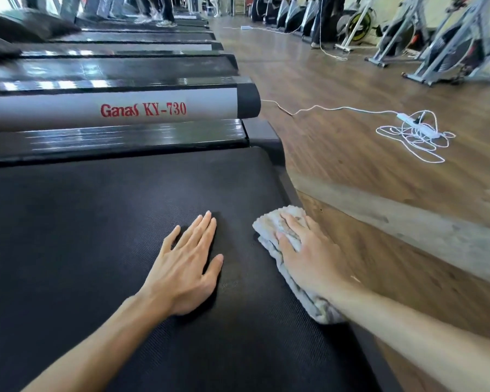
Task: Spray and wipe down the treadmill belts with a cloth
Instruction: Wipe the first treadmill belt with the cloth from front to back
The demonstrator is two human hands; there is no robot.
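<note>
Our right hand presses the crumpled grey cloth flat at the black belt's right edge; our left hand lies flat, fingers straight, mid-belt.

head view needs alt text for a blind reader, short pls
A person's right hand presses a grey cloth at the right edge of a black treadmill belt, while the left hand rests flat beside it. More treadmills line up beyond.

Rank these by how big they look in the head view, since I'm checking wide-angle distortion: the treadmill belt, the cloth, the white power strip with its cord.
1. treadmill belt, by far the largest.
2. cloth and the white power strip with its cord: they cover similar areas; the right hand hides part of the cloth, and the cord lies farther off, so no ranking.
</note>
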